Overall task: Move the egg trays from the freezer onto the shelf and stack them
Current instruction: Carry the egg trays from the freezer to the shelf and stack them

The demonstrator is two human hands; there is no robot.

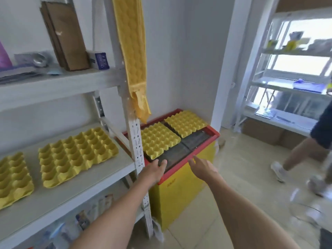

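Note:
Two yellow egg trays lie on the dark lid of the yellow, red-rimmed chest freezer [181, 184]: a near tray [158, 139] and a far tray [186, 123]. Two more yellow trays rest side by side on the white shelf [100, 175]: one in the middle [77, 155], one at the left edge of view [12, 178]. My left hand [154, 170] hovers just below the near freezer tray, fingers apart, holding nothing. My right hand [202, 168] is to its right above the freezer's front rim, also open and apart from the trays.
A white shelf post [136, 153] stands between the shelf and the freezer. A tall yellow stack of trays [132, 51] leans against that post. Cardboard [66, 35] and small boxes sit on the upper shelf. A person [305, 151] walks at the right, near another rack [287, 87].

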